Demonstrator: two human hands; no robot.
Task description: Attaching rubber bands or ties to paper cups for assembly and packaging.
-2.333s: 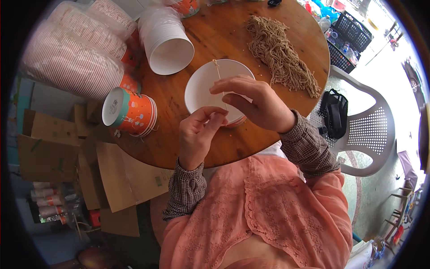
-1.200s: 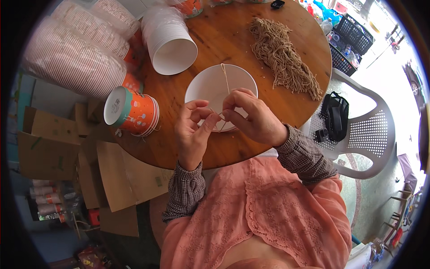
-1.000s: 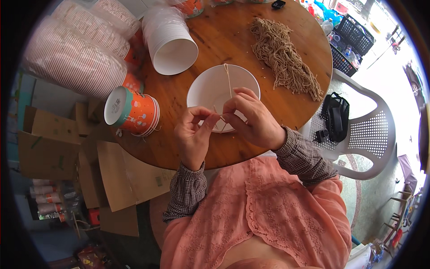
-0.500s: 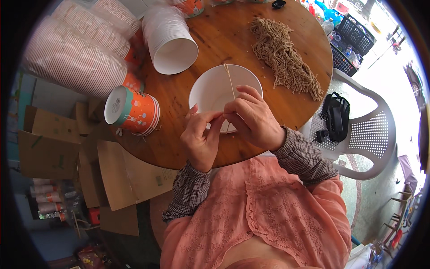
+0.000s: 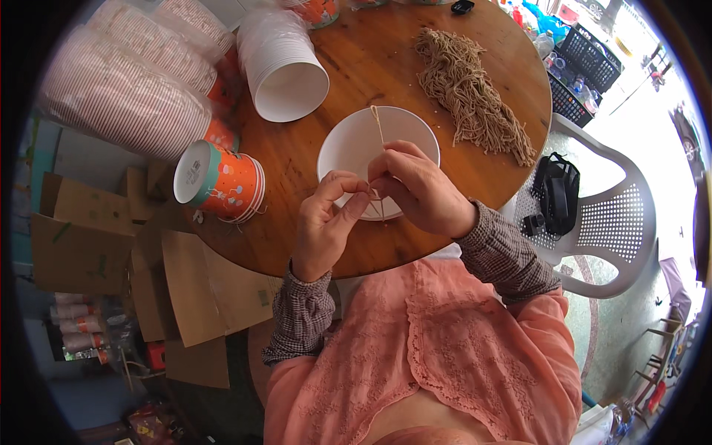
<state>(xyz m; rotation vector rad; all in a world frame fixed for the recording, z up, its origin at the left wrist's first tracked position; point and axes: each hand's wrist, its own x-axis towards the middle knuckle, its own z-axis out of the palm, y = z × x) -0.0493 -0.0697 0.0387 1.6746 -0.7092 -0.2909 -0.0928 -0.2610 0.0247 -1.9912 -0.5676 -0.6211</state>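
Note:
A tan string (image 5: 377, 122) runs over the far rim of a white paper bucket (image 5: 343, 147) and across its mouth to my fingers. Above the bucket's near side, my left hand (image 5: 330, 215) pinches the string between thumb and forefinger. My right hand (image 5: 419, 185) is closed on the same string just beside it, the fingertips of both hands almost touching. Short lengths of string hang below the fingers by the near rim; how they cross is too small to make out. A heap of tan strings (image 5: 475, 93) lies on the table to the right.
The round wooden table (image 5: 371, 67) also bears a stack of white buckets (image 5: 291, 89) and orange printed buckets (image 5: 226, 184) on their side. Plastic-wrapped bucket stacks (image 5: 122, 89) stand at the left. Cardboard boxes (image 5: 200, 285) lie below; a white plastic chair (image 5: 612, 215) is at right.
My left hand has shifted slightly left and down, its fingers drawn closer together. The right hand has moved a little, and the bucket sits slightly further right.

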